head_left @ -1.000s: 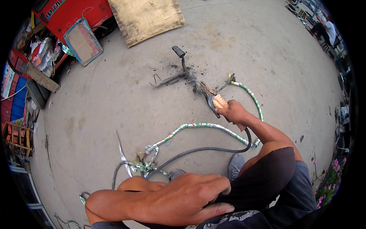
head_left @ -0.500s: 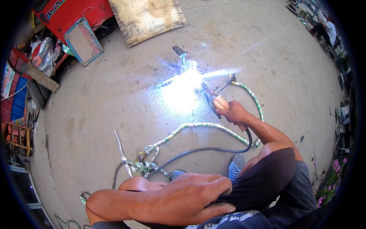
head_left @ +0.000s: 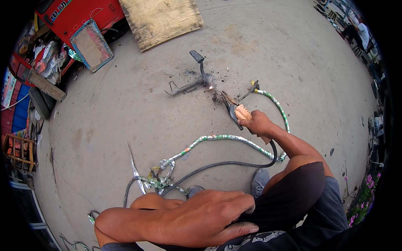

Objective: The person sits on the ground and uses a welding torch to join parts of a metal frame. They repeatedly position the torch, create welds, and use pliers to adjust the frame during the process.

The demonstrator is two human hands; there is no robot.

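My right hand [head_left: 256, 123] is closed round the handle of a welding electrode holder [head_left: 242, 113] with a ridged orange grip. Its jaws point at a dark metal pedal with a bracket [head_left: 188, 87] lying on the concrete. The pedal's ribbed pad [head_left: 196, 56] sticks up at the far end of its stem. A small orange glow [head_left: 210, 87] shows at the joint, close to the holder's tip, with thin smoke about it. Held low in front of my body, my left hand [head_left: 213, 215] has its thumb apart from loosely bent fingers; nothing shows in it.
A black cable [head_left: 217, 164] runs from the holder across the floor near my feet. Beyond it curves a foil-wrapped cable [head_left: 217, 137] ending in a clamp [head_left: 254, 86]. A plywood board [head_left: 163, 21], red vehicle [head_left: 83, 16] and blue-edged panel [head_left: 92, 46] stand far left.
The bright white welding arc has gone out, leaving a small glow and some smoke. The pedal and bracket now show plainly. Both hands have hardly moved.
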